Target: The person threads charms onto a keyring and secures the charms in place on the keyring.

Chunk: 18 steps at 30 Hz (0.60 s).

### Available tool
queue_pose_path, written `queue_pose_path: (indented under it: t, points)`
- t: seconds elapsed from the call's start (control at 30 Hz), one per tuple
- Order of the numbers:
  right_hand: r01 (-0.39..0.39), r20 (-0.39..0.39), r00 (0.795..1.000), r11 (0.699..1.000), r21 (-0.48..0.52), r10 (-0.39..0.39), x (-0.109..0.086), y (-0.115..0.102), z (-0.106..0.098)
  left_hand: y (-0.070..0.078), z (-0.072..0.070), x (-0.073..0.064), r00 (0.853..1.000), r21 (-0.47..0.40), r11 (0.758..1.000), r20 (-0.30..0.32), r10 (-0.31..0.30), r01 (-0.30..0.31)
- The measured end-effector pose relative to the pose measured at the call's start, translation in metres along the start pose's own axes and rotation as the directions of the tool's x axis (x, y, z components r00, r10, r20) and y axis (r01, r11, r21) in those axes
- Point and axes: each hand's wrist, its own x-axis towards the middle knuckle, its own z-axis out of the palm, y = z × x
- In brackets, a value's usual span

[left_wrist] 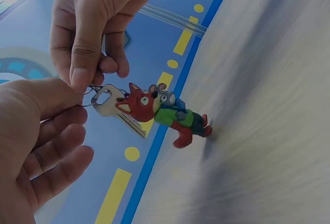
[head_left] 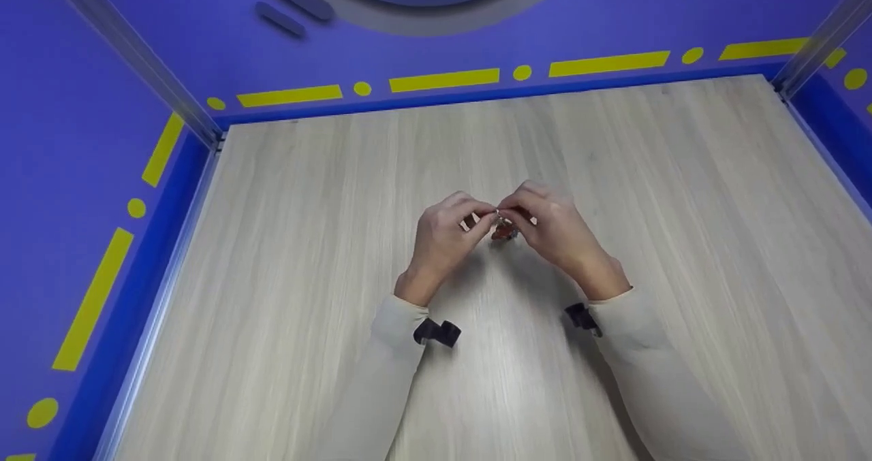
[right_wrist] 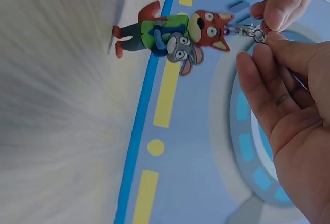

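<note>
Above the middle of the table, my left hand [head_left: 449,233] and right hand [head_left: 555,226] meet at their fingertips. Both pinch a metal key ring [left_wrist: 87,100] between thumb and forefinger; the fingertips partly hide it. From the ring hangs a key [left_wrist: 105,103], silvery with an opening in its head. A keychain figure [right_wrist: 167,33] dangles there too by a short metal chain [right_wrist: 240,29]: a red fox in a green top and dark trousers, with a grey rabbit against it. In the head view the figure [head_left: 504,230] is small, just below the fingers.
The table [head_left: 306,243] has a pale wood-grain top. Blue-purple panels [head_left: 204,45] with yellow marks stand along its back and sides, joined by metal corner posts [head_left: 146,59]. Dark straps [head_left: 436,332] are on both sleeves near the wrists.
</note>
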Motion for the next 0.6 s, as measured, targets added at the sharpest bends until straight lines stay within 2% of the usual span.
queue_pose_path:
  t: [0.13, 0.33, 0.47, 0.6]
  points:
    - [-0.03, -0.001, 1.0, 0.999, 0.045, 0.03, 0.0003, -0.001, -0.0013, -0.0004, 0.0003, 0.0001, 1.0, -0.018, 1.0, -0.011, 0.004, -0.004]
    - [-0.123, -0.037, 0.991, 0.981, 0.153, 0.13, 0.0007, -0.0024, -0.003, 0.0003, 0.0026, 0.0011, 0.997, -0.137, 0.991, -0.081, -0.016, 0.005]
    - [-0.164, -0.052, 0.982, 0.96, 0.228, 0.18, 0.001, -0.0024, -0.0024, 0.0024, 0.0041, 0.0009, 0.991, -0.211, 0.977, -0.118, -0.06, 0.034]
    - [-0.185, -0.063, 0.976, 0.944, 0.274, 0.21, 0.0007, -0.0012, -0.0019, 0.0032, 0.0059, -0.0002, 0.986, -0.264, 0.962, -0.125, -0.111, 0.075]
